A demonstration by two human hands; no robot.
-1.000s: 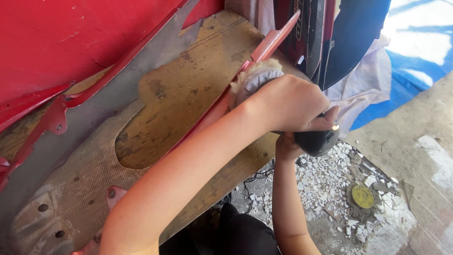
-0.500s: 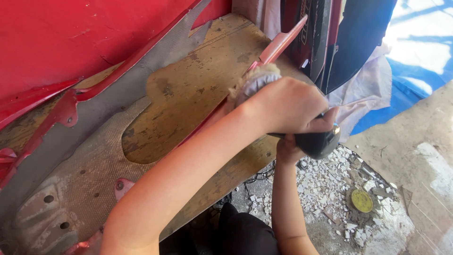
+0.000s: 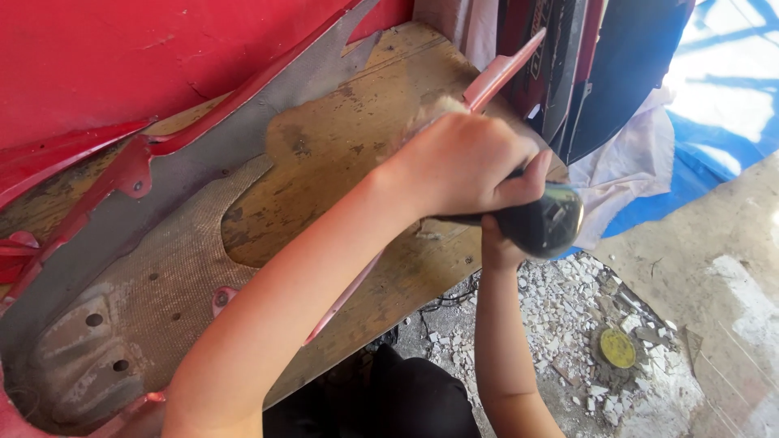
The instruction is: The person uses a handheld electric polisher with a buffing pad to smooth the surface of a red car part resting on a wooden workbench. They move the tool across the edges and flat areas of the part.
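I see no packages here; the only lettering sits on one of the dark glossy panels stood upright at the top right, a pale strip too tilted for me to make out; beside them hangs a crumpled white cloth over a bright blue tarpaulin. My left hand has its fingers curled tight around the black rounded power tool, and my right hand comes up from below with its fingers hidden behind the tool's body, so I cannot tell how they sit, only that the hand touches the tool's underside; the tool's long axis runs roughly level, its glossy black end pointing to the right, its working end hidden under my left hand and pressed toward the worn yellowish wooden board surface; the tool looks smooth, dark and shiny with a highlight on its end. A thin pink-red plastic trim strip lies diagonally across the board, from the upper right down under my left forearm; to the left lies a grey woven-fibre panel with drilled holes, edged in red, beneath a large red painted body panel; on the concrete floor at the lower right lie white rubble chips and a round yellow disc.
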